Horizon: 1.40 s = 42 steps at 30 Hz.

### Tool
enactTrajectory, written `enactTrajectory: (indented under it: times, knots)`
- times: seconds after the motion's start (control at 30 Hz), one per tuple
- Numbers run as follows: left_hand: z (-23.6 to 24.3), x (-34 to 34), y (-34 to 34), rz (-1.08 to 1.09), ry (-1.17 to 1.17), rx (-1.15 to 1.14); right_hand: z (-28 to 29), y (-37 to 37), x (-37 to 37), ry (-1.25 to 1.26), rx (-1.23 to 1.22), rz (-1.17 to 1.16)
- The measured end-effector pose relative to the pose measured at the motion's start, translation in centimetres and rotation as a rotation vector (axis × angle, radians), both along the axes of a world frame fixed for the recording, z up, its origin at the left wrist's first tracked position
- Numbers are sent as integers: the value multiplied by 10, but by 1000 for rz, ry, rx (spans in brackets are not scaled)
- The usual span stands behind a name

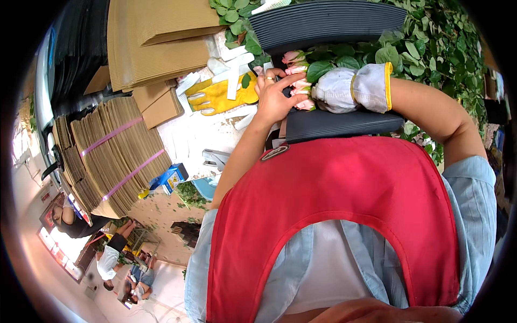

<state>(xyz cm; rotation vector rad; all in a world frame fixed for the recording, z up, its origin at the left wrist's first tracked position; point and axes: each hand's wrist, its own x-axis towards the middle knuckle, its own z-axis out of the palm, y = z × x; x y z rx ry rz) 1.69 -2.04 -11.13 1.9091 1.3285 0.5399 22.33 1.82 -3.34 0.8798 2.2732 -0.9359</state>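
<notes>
Workroom background [86, 290], far left: we observe people [110, 261] well apart from the bench. Next we record a strapped bundle of brown cardboard [116, 156], a blue box [173, 177], a stapler [216, 158] and a yellow glove [229, 94] on a white surface [186, 137]. We find the left hand [276, 98] bare and ringed, fingers spread, touching the pink roses [298, 70], which lie heads leftward between black ribbed sheets [328, 24]. Just right of the blooms, we see the right hand [335, 90] in a pale, yellow-edged glove; its fingertips are obscured, so we cannot tell their grip. Green foliage [447, 54] fills the upper right.
</notes>
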Motion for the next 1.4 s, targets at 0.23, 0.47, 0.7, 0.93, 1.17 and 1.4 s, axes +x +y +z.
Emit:
enactTrajectory:
  times: [0.23, 0.47, 0.7, 0.93, 1.17, 1.4]
  knots:
    - [7, -19, -7, 38, -186, 4, 55, -3, 20, 30, 44, -112]
    - [25, -40, -9, 154, -146, 33, 138, -1, 61, 243, 716, -27]
    - [-3, 6, -4, -36, 93, 220, 121, 69, -15, -259, 439, -177]
    - [-8, -1, -21, 66, 90, 89, 222, 138, -193, 707, 960, 23]
    - [-15, 12, -13, -18, -22, 162, 234, 207, -316, 554, 1235, 232]
    - [85, -63, -2, 106, -674, -440, 266, 16, -20, 310, 1231, 500]
